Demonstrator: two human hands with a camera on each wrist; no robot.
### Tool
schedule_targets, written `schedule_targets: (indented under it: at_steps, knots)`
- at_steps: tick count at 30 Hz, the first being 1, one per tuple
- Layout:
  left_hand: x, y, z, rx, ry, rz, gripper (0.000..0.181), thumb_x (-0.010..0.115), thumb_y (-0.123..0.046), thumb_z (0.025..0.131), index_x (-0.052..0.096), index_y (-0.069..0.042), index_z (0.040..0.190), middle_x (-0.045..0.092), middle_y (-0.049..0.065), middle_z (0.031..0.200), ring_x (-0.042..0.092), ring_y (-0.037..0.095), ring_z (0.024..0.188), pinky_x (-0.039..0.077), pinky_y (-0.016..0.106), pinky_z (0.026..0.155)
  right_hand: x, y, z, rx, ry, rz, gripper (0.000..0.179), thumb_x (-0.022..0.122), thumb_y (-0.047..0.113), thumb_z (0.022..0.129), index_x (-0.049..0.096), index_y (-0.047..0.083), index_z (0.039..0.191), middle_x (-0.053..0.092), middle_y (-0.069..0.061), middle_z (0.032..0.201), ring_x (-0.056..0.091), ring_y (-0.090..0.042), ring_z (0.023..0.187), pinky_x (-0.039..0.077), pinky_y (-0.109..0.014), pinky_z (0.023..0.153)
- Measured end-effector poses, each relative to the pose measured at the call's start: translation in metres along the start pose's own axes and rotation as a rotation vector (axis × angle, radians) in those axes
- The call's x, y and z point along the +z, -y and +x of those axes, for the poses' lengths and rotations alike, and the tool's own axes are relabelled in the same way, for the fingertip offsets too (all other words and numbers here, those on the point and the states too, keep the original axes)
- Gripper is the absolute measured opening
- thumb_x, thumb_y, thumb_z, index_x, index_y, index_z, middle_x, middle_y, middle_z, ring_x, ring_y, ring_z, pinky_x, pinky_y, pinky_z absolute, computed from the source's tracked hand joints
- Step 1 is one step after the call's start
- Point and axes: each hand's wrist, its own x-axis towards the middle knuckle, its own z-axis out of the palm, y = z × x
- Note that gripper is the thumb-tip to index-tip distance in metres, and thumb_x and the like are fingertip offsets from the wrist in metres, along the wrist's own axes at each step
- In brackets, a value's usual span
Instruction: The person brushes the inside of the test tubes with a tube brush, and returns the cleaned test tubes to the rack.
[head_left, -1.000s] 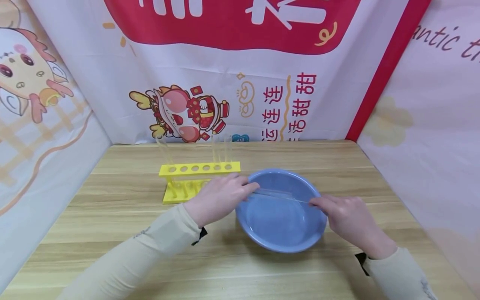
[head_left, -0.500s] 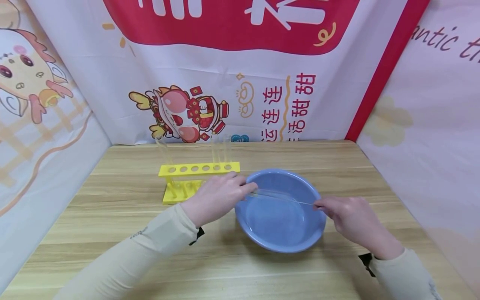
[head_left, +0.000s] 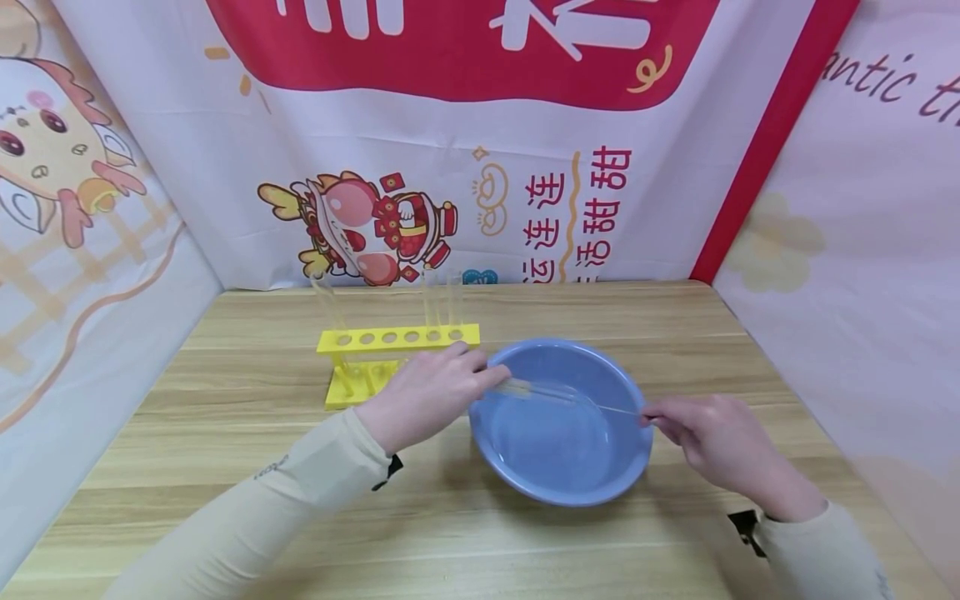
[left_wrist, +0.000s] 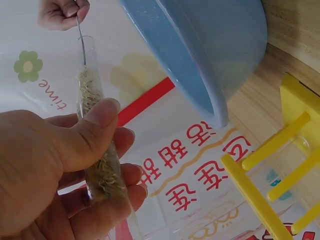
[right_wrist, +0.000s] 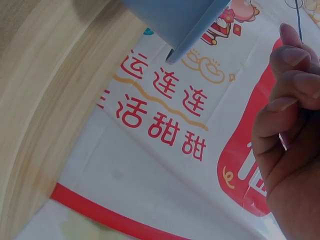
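My left hand (head_left: 431, 392) grips a clear glass test tube (head_left: 558, 395) over the blue basin (head_left: 562, 498), its mouth toward the right. Inside the tube, in the left wrist view, sit the pale bristles of a test tube brush (left_wrist: 89, 92), with more of them showing between the fingers. The brush's thin twisted wire (head_left: 617, 409) comes out of the mouth. By that wire's end, my right hand (head_left: 712, 437) pinches the brush, just past the basin's right rim. In the right wrist view the fingers (right_wrist: 295, 82) are curled around the wire, whose far part is out of frame.
A yellow test tube rack (head_left: 397, 338) stands left of the basin, partly behind the left hand. One leaning tube (head_left: 327, 302) is at its left end, and two upright tubes (head_left: 442, 300) are at its right. Printed cloth walls (head_left: 420, 133) enclose the wooden table (head_left: 375, 533).
My right hand has moved right and slightly down, drawing more of the brush's wire out of the tube. The left hand, still holding the tube, has shifted slightly left.
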Motion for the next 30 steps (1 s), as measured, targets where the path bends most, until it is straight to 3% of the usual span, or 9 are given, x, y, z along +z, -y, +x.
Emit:
schedule_targets:
  at_steps: [10, 21, 26, 30]
  knots:
    - [-0.001, 0.004, -0.005, 0.021, -0.041, -0.009, 0.042, 0.077, -0.010, 0.087, 0.065, -0.018, 0.126, 0.068, 0.007, 0.114, 0.062, 0.022, 0.094, 0.058, 0.030, 0.067, -0.009, -0.004, -0.009, 0.038, 0.059, 0.106, 0.048, 0.038, 0.040, 0.106, 0.075, 0.011, 0.094, 0.070, 0.014, 0.082, 0.057, 0.006, 0.066, 0.050, -0.015, 0.057]
    - [-0.005, 0.006, -0.009, 0.031, -0.073, -0.011, 0.041, 0.078, -0.009, 0.086, 0.067, -0.017, 0.125, 0.069, 0.006, 0.106, 0.062, 0.021, 0.094, 0.058, 0.030, 0.064, -0.018, -0.005, -0.018, 0.058, 0.038, 0.114, 0.039, 0.042, 0.039, 0.105, 0.072, 0.017, 0.094, 0.063, 0.022, 0.079, 0.045, 0.012, 0.061, 0.039, -0.012, 0.052]
    - [-0.005, 0.006, -0.011, 0.028, -0.090, -0.018, 0.041, 0.079, -0.010, 0.085, 0.068, -0.017, 0.124, 0.068, 0.006, 0.103, 0.061, 0.020, 0.092, 0.058, 0.028, 0.061, -0.022, -0.004, -0.021, 0.085, 0.073, 0.116, 0.009, 0.064, 0.015, 0.098, 0.073, 0.017, 0.095, 0.063, 0.022, 0.080, 0.046, 0.011, 0.061, 0.039, -0.011, 0.053]
    - [-0.007, 0.006, -0.012, 0.030, -0.097, -0.015, 0.043, 0.079, -0.009, 0.085, 0.068, -0.018, 0.125, 0.068, 0.006, 0.102, 0.061, 0.020, 0.092, 0.058, 0.028, 0.061, -0.024, -0.004, -0.024, 0.096, 0.094, 0.117, 0.019, 0.073, -0.001, 0.086, 0.073, 0.017, 0.095, 0.062, 0.022, 0.080, 0.046, 0.010, 0.061, 0.040, -0.010, 0.055]
